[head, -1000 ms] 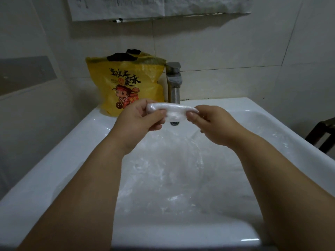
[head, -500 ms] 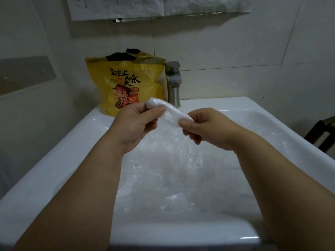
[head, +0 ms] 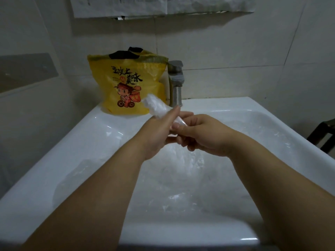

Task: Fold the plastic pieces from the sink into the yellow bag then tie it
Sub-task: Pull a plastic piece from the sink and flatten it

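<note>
A rolled strip of clear plastic [head: 156,107] slants up to the left above the white sink [head: 101,131]. My right hand [head: 203,133] pinches its lower end between thumb and fingers. My left hand [head: 159,131] lies against the roll's near side, fingers straight along it. The upper end of the roll sticks out free in front of the yellow bag [head: 126,84], which stands upright on the sink's back left ledge with its top open. More clear plastic pieces [head: 177,180] lie crumpled in the basin below my hands.
A metal tap [head: 176,82] stands right of the bag at the back of the sink. Tiled walls close in behind and to the left. A dark chair frame [head: 324,134] shows at the right edge.
The roll has swung from level to steeply tilted, its left end rising toward the bag. My hands have come together, and my left hand has shifted from pinching the end to lying along the roll.
</note>
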Demonstrator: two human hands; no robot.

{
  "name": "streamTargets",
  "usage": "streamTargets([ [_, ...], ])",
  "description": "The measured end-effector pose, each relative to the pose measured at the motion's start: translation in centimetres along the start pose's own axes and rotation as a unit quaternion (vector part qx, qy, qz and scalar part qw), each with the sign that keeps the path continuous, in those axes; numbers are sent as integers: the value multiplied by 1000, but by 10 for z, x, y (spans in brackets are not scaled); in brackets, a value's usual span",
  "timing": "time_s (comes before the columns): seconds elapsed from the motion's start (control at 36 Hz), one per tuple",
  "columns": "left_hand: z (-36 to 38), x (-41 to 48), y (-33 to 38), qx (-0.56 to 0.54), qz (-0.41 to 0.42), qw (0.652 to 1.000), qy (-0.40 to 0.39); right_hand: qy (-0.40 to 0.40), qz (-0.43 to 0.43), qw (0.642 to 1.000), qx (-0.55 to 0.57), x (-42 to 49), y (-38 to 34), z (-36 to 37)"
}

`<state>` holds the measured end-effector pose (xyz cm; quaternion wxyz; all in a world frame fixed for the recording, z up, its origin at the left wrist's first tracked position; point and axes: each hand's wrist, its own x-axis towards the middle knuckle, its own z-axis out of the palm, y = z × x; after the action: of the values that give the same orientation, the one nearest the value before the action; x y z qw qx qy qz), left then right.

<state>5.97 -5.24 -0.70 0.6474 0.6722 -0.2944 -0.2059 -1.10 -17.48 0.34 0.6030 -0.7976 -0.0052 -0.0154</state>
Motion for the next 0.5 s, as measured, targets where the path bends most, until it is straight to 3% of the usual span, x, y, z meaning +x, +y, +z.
streamTargets([
  [0.17, -11, 2, 5, -88, 14, 990, 108, -24, 73, 996, 44, -2, -1, -13],
  [0.33, -13, 3, 2, -106, 44, 972, 203, 11, 60, 993, 96, 2, 3, -12],
  [0.5, -15, 4, 4, -148, 47, 974, 167, 91, 3, 972, 217, 7, 1, -11],
])
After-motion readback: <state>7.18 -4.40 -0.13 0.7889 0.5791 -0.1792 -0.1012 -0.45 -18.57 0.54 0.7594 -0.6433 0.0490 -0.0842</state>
